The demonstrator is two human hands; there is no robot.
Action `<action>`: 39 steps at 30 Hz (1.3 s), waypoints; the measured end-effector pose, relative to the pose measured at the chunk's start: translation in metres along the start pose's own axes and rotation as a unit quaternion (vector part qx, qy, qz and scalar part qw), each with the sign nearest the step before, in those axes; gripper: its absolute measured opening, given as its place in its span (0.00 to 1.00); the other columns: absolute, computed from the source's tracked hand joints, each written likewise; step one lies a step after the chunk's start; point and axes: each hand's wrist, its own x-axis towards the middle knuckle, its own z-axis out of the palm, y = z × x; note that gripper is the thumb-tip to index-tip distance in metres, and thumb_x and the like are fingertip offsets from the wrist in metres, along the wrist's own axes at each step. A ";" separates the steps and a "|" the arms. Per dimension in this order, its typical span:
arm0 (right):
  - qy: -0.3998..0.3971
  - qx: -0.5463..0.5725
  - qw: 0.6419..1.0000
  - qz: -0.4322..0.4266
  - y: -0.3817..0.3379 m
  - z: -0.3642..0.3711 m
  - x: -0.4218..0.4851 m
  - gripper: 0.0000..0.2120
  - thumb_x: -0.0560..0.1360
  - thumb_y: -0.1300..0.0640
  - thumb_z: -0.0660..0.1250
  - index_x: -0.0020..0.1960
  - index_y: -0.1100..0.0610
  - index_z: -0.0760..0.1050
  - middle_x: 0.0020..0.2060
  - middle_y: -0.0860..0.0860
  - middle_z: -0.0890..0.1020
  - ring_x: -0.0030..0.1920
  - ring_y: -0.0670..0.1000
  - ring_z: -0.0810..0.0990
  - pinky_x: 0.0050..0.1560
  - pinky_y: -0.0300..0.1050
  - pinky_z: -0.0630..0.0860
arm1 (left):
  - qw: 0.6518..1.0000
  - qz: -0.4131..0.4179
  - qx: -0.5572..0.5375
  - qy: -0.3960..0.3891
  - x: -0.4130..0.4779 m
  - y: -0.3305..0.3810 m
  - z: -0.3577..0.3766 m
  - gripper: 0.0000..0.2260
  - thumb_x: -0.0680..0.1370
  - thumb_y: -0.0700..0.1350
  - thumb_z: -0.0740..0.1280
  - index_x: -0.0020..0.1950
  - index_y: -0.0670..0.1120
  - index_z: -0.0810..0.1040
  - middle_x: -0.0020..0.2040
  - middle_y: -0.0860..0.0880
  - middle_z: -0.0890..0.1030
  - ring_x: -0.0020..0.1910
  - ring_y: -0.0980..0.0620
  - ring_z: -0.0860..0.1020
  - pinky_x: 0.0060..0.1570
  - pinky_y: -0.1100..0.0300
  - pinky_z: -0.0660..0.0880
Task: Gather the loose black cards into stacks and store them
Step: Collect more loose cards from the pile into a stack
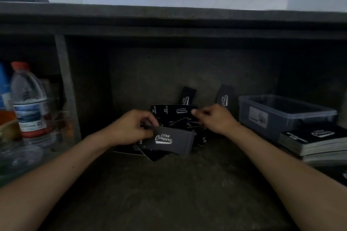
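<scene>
A person's left hand (131, 127) pinches a neat stack of black cards (169, 141) just above the loose cards (174, 112) scattered on the dark worktop (169, 184). The right hand (216, 118) curls over the pile, its grip unclear, beside a plastic box (293, 118).

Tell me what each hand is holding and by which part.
The left hand grips a stack of black cards by its left end. The right hand is at the loose cards; whether it pinches one cannot be told.
</scene>
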 end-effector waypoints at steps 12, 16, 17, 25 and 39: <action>-0.137 -0.041 0.970 0.196 0.005 -0.015 -0.002 0.27 0.64 0.54 0.82 0.60 0.60 0.80 0.52 0.52 0.83 0.52 0.51 0.81 0.48 0.43 0.77 | 0.997 -0.052 -0.005 -0.053 0.000 0.004 0.007 0.08 0.66 0.45 0.66 0.43 0.47 0.81 0.39 0.47 0.83 0.38 0.55 0.79 0.43 0.55 0.75; -0.125 -0.113 0.969 0.181 0.002 -0.008 -0.002 0.42 0.57 0.42 0.83 0.65 0.60 0.75 0.62 0.52 0.79 0.60 0.53 0.78 0.59 0.44 0.76 | 0.997 -0.043 0.005 -0.056 -0.003 0.007 0.007 0.09 0.66 0.47 0.67 0.44 0.48 0.82 0.43 0.44 0.85 0.41 0.49 0.82 0.46 0.47 0.79; -0.146 -0.119 0.965 0.181 0.000 -0.009 -0.002 0.43 0.57 0.44 0.84 0.67 0.59 0.75 0.63 0.52 0.79 0.61 0.53 0.78 0.61 0.45 0.76 | 0.997 -0.043 -0.001 -0.057 -0.004 0.008 0.008 0.09 0.67 0.47 0.67 0.44 0.48 0.82 0.44 0.43 0.85 0.42 0.47 0.82 0.45 0.46 0.79; -0.025 0.162 0.974 0.155 0.006 -0.049 0.001 0.15 0.62 0.66 0.80 0.45 0.55 0.84 0.44 0.54 0.86 0.51 0.52 0.83 0.47 0.41 0.79 | 0.998 -0.052 -0.017 -0.044 -0.003 0.010 0.007 0.07 0.66 0.46 0.68 0.43 0.48 0.80 0.44 0.40 0.84 0.40 0.48 0.81 0.44 0.50 0.77; -0.115 -0.027 0.993 0.028 -0.005 0.002 -0.009 0.16 0.68 0.52 0.79 0.54 0.54 0.82 0.46 0.48 0.85 0.47 0.46 0.82 0.50 0.39 0.78 | 0.999 -0.017 -0.010 -0.035 -0.003 0.010 0.007 0.08 0.72 0.36 0.73 0.47 0.48 0.82 0.43 0.50 0.86 0.42 0.53 0.83 0.46 0.53 0.80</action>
